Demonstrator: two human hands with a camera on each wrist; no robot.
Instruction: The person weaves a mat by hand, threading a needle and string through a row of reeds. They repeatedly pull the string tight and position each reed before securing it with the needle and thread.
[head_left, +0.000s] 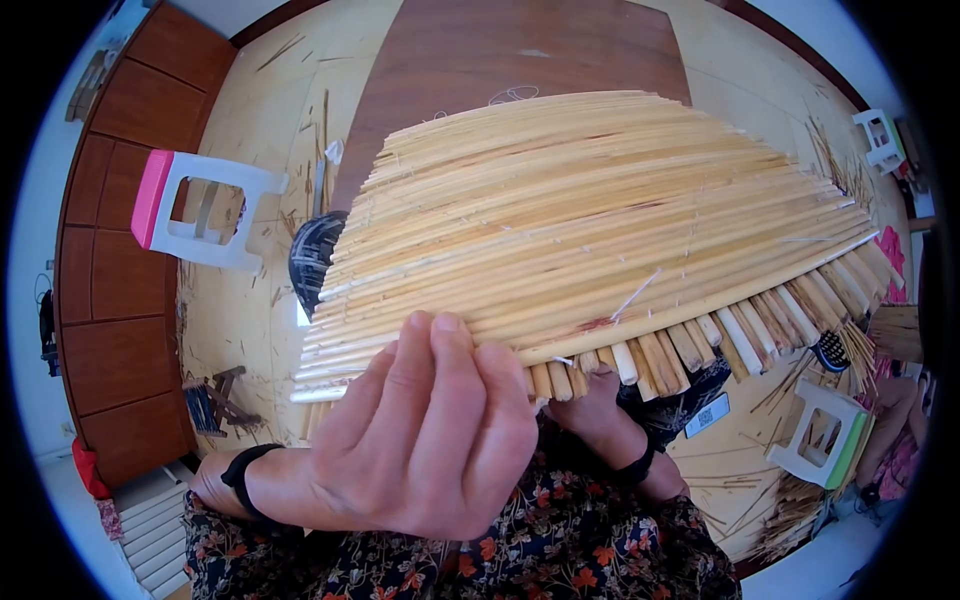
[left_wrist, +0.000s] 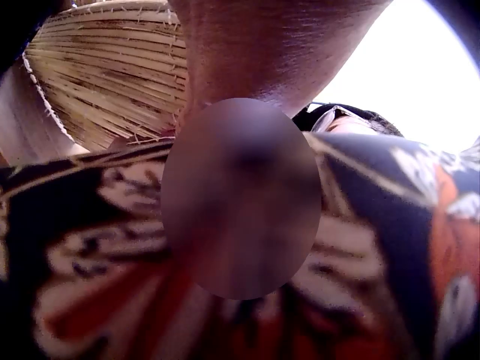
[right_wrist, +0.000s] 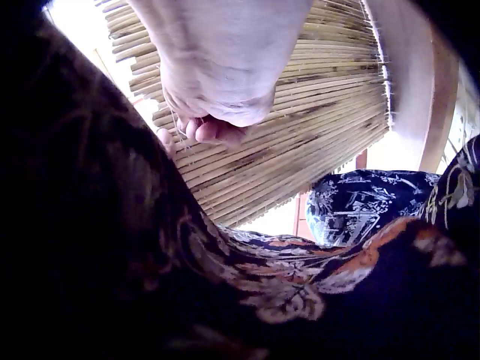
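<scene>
A broad mat of pale plant stalks (head_left: 560, 220) spreads across the head view. Long stalks lie side by side on top, and the cut ends of a crosswise layer (head_left: 740, 335) stick out along its near right edge. My left hand (head_left: 430, 430) grips the near edge, fingertips on the top stalks. Beneath that edge is my right hand (head_left: 600, 415), partly hidden by the mat in the head view. In the right wrist view the right hand (right_wrist: 225, 60) has curled fingers (right_wrist: 217, 133) beside the mat's stitched underside, with a thin thread at them. The left wrist view hides the left fingers.
A brown table (head_left: 520, 45) lies beyond the mat. White stools stand left, with a pink top (head_left: 155, 200), and right, with a green top (head_left: 850, 450). Another person's leg (head_left: 900, 425) is far right. Brown cabinets (head_left: 130, 260) line the left; loose stalks (head_left: 790, 510) litter the floor.
</scene>
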